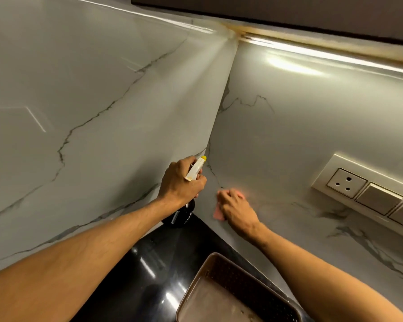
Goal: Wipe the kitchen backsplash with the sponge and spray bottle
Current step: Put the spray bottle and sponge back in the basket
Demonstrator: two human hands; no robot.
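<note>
Black polished desk (149,263) fills the near corner, two marble-look walls meeting above it. A brown perforated tray (249,280) sits nearest on the desk, close under the right forearm; what it holds cannot be told.

Left hand (180,180): fingers wrapped round the neck of the spray bottle (196,169). Whether a finger is on the trigger cannot be told. The white head with its yellow nozzle points up and toward the corner seam, and the dark body hangs below the fist, just above the desk's back corner. Likely held up so that it can wet the next patch without being put down.

Right hand (235,208): fingers bent over the pink sponge (219,213), pinning it flat against the right-hand panel of the backsplash (289,135), low and just beside the corner. The palm rides on top of the sponge, probably so arm weight goes into the rub. Slight blur at the fingertips.

Judgement: wiping is at an early stage, working the lower corner zone. Most of both panels lies above and to either side.

Farther right, a socket and switch plate (358,189) is set into the same panel, well apart from the sponge. It is a spot to keep liquid away from.

Farthest: a brownish stain (277,34) runs along the top seam under the dark cabinet (289,10), under a bright strip glare.
</note>
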